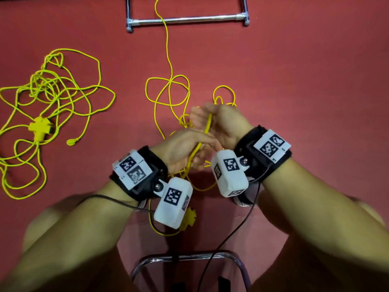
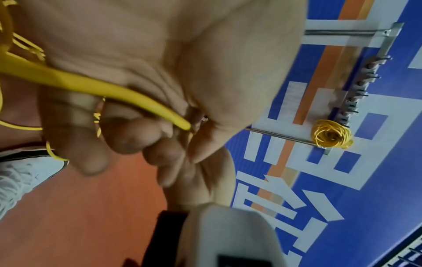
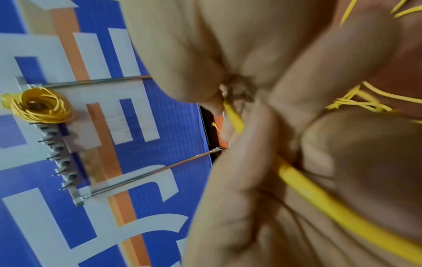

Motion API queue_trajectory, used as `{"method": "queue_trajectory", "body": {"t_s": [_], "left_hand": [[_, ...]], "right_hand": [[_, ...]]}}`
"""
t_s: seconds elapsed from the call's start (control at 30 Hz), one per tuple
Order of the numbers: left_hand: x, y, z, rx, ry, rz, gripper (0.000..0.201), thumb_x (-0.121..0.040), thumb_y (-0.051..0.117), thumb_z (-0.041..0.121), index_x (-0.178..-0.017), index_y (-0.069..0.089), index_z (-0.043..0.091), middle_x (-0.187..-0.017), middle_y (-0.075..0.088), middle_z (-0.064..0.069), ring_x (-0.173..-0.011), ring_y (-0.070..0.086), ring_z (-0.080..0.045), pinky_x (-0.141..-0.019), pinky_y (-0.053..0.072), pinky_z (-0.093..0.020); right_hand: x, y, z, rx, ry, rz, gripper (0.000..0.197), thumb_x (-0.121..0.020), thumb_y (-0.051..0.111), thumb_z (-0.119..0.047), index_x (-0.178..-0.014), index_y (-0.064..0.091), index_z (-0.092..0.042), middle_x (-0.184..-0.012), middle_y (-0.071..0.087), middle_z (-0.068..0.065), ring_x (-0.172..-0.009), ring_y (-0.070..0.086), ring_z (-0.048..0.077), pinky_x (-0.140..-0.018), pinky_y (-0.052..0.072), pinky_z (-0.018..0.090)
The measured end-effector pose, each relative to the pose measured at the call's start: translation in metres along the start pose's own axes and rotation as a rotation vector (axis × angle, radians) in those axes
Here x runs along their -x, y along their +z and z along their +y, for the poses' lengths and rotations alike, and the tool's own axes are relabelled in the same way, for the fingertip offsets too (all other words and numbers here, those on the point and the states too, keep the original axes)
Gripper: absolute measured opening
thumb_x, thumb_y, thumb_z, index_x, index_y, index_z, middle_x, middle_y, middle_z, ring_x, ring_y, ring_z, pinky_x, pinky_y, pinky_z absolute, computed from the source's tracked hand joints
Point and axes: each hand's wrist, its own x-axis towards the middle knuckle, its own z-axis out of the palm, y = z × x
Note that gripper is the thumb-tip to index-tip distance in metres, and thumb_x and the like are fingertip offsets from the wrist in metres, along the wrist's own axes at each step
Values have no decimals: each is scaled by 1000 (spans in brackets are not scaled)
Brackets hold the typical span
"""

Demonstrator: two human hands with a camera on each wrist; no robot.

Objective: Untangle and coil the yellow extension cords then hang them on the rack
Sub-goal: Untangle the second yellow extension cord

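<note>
- A tangled yellow cord (image 1: 52, 89) lies loose on the red floor (image 1: 294, 70) at far left, well apart from both hands; its cross-shaped yellow socket block (image 1: 40, 127) rests among the loops.
- The left hand (image 1: 181, 147) is held in front of the body, knuckles up, wrist strapped with a black band carrying a white camera unit (image 1: 173, 202). Its grip is clenched on a thick yellow cord end (image 1: 200, 144): in the left wrist view the fingers (image 2: 95, 137) curl under the cord (image 2: 91, 84), which crosses the palm.
- Beneath the hands, thin yellow loops (image 1: 168, 91) of the second cord sprawl over the floor, one strand running up past the base of a chrome rack (image 1: 185, 19).
- The right hand (image 1: 221, 121) sits just beyond the left, touching it, wrist bent with the palm turned inward. Its grip also grasps the same thick cord: in the right wrist view the cord (image 3: 319, 196) passes between thumb and curled fingers (image 3: 365, 162).
- Both wrist views show a rack of hooks (image 3: 61, 153) against a blue patterned wall, holding one coiled yellow cord (image 3: 38, 105) at its end hook.
</note>
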Motion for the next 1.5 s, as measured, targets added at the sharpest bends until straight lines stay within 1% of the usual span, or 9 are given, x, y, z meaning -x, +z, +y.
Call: {"method": "queue_trajectory", "body": {"t_s": [0.2,0.3,0.43,0.57,0.67,0.83,1.13,1.3,1.5], "left_hand": [[-6,-19,7,337,-18,287,37,-90,48,48,-98,58,14,-83,63,-3,-82,63,-22,-76,49,-42],[-6,-33,17,550,69,303,45,-93,42,57,-85,57,16,-57,53,1,-51,53,-17,-58,45,-26],[-4,-39,18,452,27,305,40,-102,39,41,-89,64,12,-65,65,3,-40,56,-18,-39,43,-18],[-12,-34,14,416,194,443,18,-101,45,7,-100,64,8,-66,70,1,-53,64,-10,-47,51,-21],[-12,-35,19,522,142,376,20,-99,47,19,-105,63,7,-71,70,-1,-58,65,-11,-51,53,-21],[-12,-34,15,500,130,325,15,-100,55,20,-87,60,15,-62,55,5,-49,55,-5,-53,53,-20],[-7,-32,22,416,354,238,23,-95,43,-7,-88,48,14,-75,69,-1,-54,50,-9,-55,49,-23],[-3,-36,26,483,359,300,11,-100,48,17,-91,55,14,-67,63,2,-47,38,-8,-61,46,-24],[6,-38,26,320,324,323,14,-99,51,14,-91,63,14,-68,67,1,-47,46,-7,-58,43,-24]], "right_hand": [[8,3,-1,317,-435,-53,16,-104,42,-9,-104,55,-17,-71,60,-2,-47,50,9,-43,38,22],[20,8,17,598,-445,-329,14,-100,48,-1,-107,59,-7,-67,59,2,-45,48,3,-43,37,17],[24,10,36,900,-369,-414,13,-92,57,5,-97,66,-3,-65,61,5,-52,54,5,-51,44,20],[20,5,25,1087,-387,-355,14,-82,68,-10,-84,72,3,-69,64,19,-55,51,5,-57,43,21],[21,2,27,1246,-459,-456,11,-76,58,-5,-76,69,-2,-70,66,5,-60,57,0,-65,43,16],[19,-4,36,1531,-475,-352,20,-77,60,-21,-74,65,-2,-75,59,5,-75,57,25,-74,49,42],[25,11,35,1066,-558,137,37,-64,44,-28,-56,64,2,-61,61,19,-73,60,30,-72,43,39],[21,12,41,982,-497,131,32,-67,48,-34,-59,59,-6,-59,62,17,-63,63,36,-61,51,44],[17,4,2,130,-126,-43,24,-97,39,-27,-89,53,-10,-87,64,12,-63,65,24,-56,52,28]]}}
